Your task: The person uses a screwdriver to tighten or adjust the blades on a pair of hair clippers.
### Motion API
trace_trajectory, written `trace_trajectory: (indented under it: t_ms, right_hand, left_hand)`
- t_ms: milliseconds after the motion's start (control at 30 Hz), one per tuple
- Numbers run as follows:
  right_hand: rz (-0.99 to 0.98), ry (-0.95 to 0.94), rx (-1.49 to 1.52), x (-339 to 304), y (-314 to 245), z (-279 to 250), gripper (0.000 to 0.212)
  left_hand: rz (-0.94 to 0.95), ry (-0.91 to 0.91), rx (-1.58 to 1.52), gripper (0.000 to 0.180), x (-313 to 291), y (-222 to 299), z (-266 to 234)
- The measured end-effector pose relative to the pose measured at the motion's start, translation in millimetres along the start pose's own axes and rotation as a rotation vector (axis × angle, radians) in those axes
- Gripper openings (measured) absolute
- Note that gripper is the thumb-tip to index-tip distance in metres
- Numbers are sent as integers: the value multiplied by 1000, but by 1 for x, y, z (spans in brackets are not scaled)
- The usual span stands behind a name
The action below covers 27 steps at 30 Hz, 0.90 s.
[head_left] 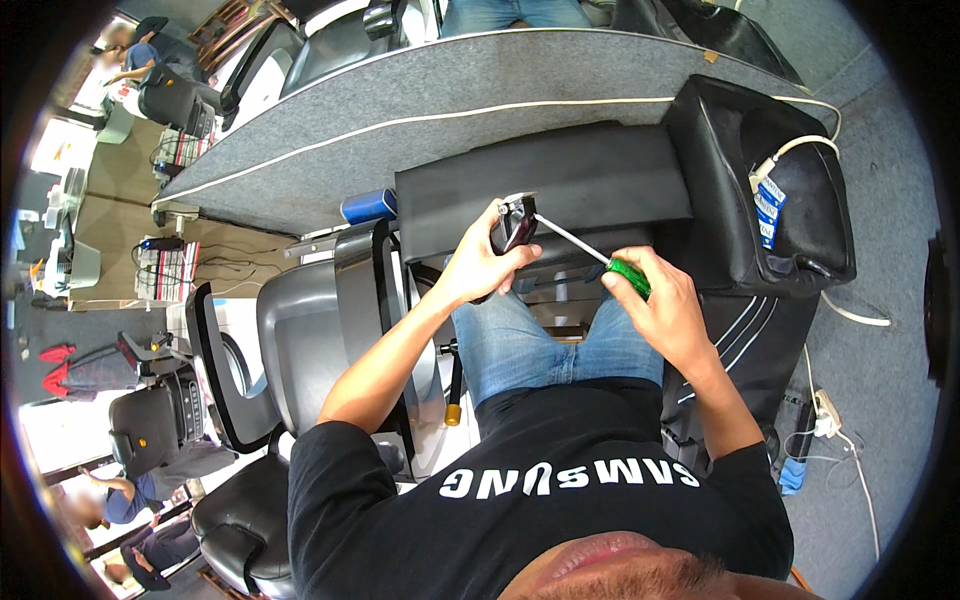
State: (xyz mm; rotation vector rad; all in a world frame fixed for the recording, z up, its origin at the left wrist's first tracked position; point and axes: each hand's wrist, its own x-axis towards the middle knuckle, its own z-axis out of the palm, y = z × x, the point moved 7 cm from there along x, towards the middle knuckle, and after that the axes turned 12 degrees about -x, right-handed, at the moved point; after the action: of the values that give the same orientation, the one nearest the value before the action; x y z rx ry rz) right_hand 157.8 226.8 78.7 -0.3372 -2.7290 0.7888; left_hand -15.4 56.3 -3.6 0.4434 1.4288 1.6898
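In my left hand (482,262) is a dark hair clipper (513,226) with a silver blade head at its far end. The fingers wrap round its body. My right hand (664,305) grips a screwdriver by its green handle (629,277). Its long metal shaft (572,238) points left and away from me, and the tip is at the clipper's head, close to the blade. Whether the tip touches a screw is too small to tell. Both hands are above my lap, in front of a black padded seat (540,190).
A black cushioned armrest (750,190) with a white cable and blue packet (769,212) stands right. Barber chairs (305,340) are on the left. A blue cylinder (369,206) lies beside the seat. A power strip (826,415) hangs at right. Several people appear far left.
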Motion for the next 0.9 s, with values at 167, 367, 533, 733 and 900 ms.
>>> trace_trajectory:
  t_ms: [167, 367, 533, 733, 900]
  right_hand:
    - [-90, 94, -127, -2, -3, 0, 26]
    - [74, -83, 167, 7, 11, 10, 23]
    - [345, -335, 420, -2, 19, 18, 20]
    - [-75, 50, -190, 3, -7, 1, 20]
    - [9, 17, 61, 4, 3, 11, 24]
  left_hand:
    - [-5, 10, -1, 65, 0, 0, 2]
    - [33, 20, -11, 68, -1, 4, 1]
    - [-2, 19, 21, 58, -2, 3, 4]
    - [-9, 31, 13, 57, 0, 2, 0]
    - [-1, 37, -11, 56, 2, 2, -1]
